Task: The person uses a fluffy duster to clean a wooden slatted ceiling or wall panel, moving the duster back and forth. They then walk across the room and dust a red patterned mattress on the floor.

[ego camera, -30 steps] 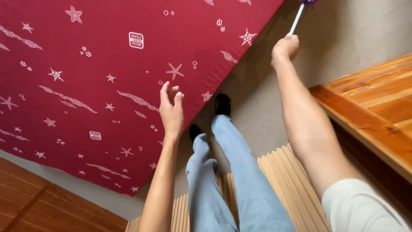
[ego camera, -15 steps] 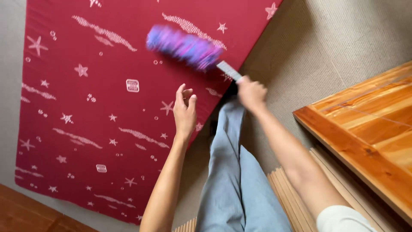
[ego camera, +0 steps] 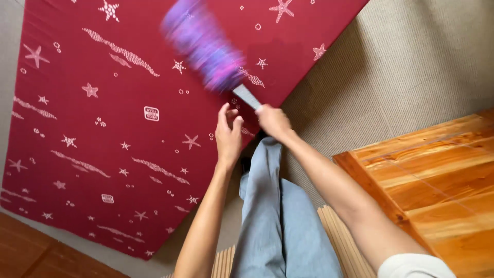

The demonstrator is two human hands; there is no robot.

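— Where is the duster now, compared with my hands?

— I see the purple feather duster above the right hand, up and to the left of it in the picture. The right hand is closed around the pale grey handle, at its lower end. The fluffy head is blurred, so I cannot tell its exact shape. It is over the dark red mattress, but I cannot tell if it touches the cover or only hangs above it.

— And the left hand?

— The left hand is just beside the right one, a little to the left. It holds nothing; the fingers are loosely spread and a little bent, pointing toward the handle but apart from it. It is over the lower right edge of the mattress.

— What is around me?

— The mattress has a print of white starfish, small dots and wavy bands, and it fills most of the left side of the view. To the right of it I see a beige woven floor mat. At the right edge there is a piece of polished orange wooden furniture. Below the hands I see my legs in light blue jeans, and a slatted bamboo mat under them. Bare wooden floor shows in the lower left corner.
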